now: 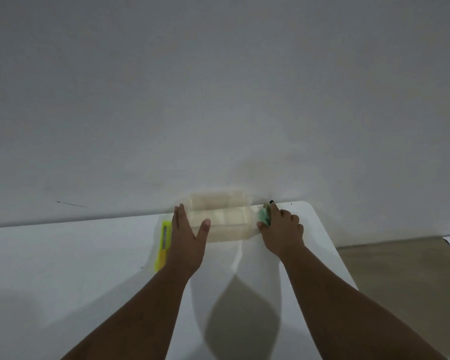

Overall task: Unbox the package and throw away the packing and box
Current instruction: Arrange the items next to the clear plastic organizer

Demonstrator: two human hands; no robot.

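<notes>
A: Where is the box (220,220)?

B: At the far edge of the white table (63,268), against the pale wall (218,87). It is blurred and washed out, a light tan block, and it sits between the two hands.

A: How does the left hand (186,236) stand?

B: Spread wide and flat, fingers pointing away from the person, thumb splayed to the right. The thumb tip lies over the box's near left part, and the palm is at the box's left end. Whether it presses the box I cannot tell.

A: And the right hand (281,229)?

B: Curled around a small green thing (264,216) at the box's right end, with a dark tip showing past the fingers. The green thing is just beside the box, perhaps touching; the blur hides the exact contact.

A: Anything else on the table?

B: A yellow cutter (163,245) lies just left of the left hand, lengthwise away from the person, partly covered by the wrist. To the right, past the table, brown floor (400,268) shows.
</notes>
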